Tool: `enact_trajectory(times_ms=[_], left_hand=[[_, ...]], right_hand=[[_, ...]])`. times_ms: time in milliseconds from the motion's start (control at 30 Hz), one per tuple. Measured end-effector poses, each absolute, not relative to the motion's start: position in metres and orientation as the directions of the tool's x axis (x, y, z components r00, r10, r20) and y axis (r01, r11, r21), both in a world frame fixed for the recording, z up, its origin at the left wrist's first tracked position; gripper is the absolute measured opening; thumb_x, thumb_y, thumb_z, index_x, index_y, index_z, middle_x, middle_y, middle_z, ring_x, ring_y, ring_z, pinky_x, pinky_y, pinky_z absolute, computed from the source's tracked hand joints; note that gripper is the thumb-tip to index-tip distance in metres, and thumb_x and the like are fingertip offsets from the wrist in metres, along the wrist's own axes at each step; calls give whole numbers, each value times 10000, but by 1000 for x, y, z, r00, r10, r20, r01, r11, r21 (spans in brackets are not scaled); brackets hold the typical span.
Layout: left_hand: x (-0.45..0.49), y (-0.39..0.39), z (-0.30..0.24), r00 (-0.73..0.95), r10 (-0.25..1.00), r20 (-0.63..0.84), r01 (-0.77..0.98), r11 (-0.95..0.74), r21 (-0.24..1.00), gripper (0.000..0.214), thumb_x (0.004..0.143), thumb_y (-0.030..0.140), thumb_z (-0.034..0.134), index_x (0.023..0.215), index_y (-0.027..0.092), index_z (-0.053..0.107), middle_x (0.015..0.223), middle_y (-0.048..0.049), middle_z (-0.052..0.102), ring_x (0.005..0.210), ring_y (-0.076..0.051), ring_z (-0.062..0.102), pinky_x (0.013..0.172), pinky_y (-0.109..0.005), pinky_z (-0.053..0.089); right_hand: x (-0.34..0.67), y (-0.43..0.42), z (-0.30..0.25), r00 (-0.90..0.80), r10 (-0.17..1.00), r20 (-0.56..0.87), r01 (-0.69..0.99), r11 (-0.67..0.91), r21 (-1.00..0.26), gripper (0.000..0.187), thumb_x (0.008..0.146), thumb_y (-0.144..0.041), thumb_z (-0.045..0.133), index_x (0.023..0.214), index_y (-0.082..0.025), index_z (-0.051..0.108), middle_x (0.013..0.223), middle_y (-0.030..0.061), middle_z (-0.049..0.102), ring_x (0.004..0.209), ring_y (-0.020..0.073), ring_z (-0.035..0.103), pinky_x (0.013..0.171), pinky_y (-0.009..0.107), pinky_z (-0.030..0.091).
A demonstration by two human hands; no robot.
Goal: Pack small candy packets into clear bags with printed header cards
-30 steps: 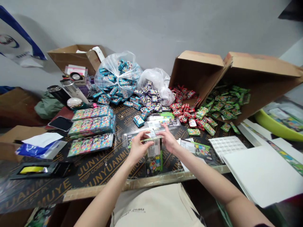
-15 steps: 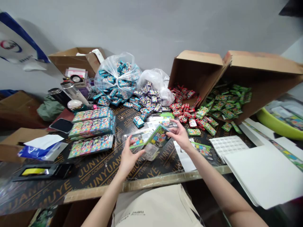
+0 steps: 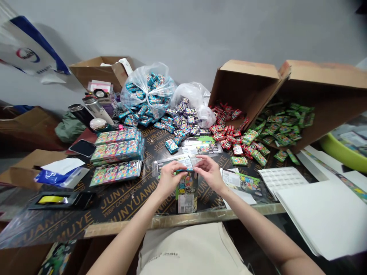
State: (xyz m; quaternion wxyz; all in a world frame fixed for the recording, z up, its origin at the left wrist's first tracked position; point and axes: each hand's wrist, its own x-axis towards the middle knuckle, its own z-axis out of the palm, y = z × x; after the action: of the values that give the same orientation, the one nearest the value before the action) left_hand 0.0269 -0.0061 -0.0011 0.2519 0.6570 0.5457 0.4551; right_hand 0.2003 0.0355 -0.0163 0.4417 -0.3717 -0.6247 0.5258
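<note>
My left hand (image 3: 169,179) pinches the upper left edge of a printed plastic packet (image 3: 187,193), black and green with a pale label. At the upper right edge, my right hand (image 3: 211,175) grips the same packet between thumb and fingers. A clear flap rises above the fingertips, and the packet hangs upright towards the table's front edge. Whether anything is inside it, I cannot tell. Beyond my hands lie more flat printed packets (image 3: 202,148). Another printed packet (image 3: 242,183) rests on white paper beside my right wrist.
Stacked sets of small boxes (image 3: 116,151) stand at left, near a tape dispenser (image 3: 61,200). Blue boxes fill a clear bag (image 3: 147,93) at the back. Red boxes (image 3: 226,128) and green boxes (image 3: 283,130) spill from cartons. White sheets (image 3: 318,217) overhang the front right edge.
The packet has turned from a slant to upright, and its top edge now faces away from me. Both hands have come closer together along that edge. The camera view has shifted slightly left.
</note>
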Motion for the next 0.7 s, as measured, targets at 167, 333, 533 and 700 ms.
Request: enact_trajectory(times_ms=[167,333,533,700], left_hand=[[25,-8,-1,31,924,381,551,-334,765,80,704,136,628,735,187,682,774,-43,637,724,-161,590,692,-285,453],[20,-9,-1,75,926,369,559,-346,753,110,709,115,607,740,189,682,794,-45,640,742,-164,592,703,-287,452],[18,-7,-5,-49,960,277,439,-229,869,41,645,132,646,633,170,655,709,-43,665,693,-173,618,673,-295,484],[17,-12,-1,-71,964,255,421,-203,884,32,617,129,617,610,160,618,747,-57,672,730,-183,628,684,-297,495]], right_hand=[[208,31,-13,-463,838,287,134,387,-912,315,811,-258,526,1125,-251,516,893,33,661,866,190,614,815,340,449],[210,46,7,-485,834,263,219,406,-887,309,823,-282,513,1128,-236,525,867,28,648,855,185,598,806,332,427],[191,68,24,-588,786,190,257,404,-878,171,731,-341,611,694,-175,600,852,31,598,860,184,539,743,293,407],[176,68,12,-716,698,-30,237,202,-950,243,721,-370,604,631,-148,563,619,-7,559,585,114,505,545,220,388]])
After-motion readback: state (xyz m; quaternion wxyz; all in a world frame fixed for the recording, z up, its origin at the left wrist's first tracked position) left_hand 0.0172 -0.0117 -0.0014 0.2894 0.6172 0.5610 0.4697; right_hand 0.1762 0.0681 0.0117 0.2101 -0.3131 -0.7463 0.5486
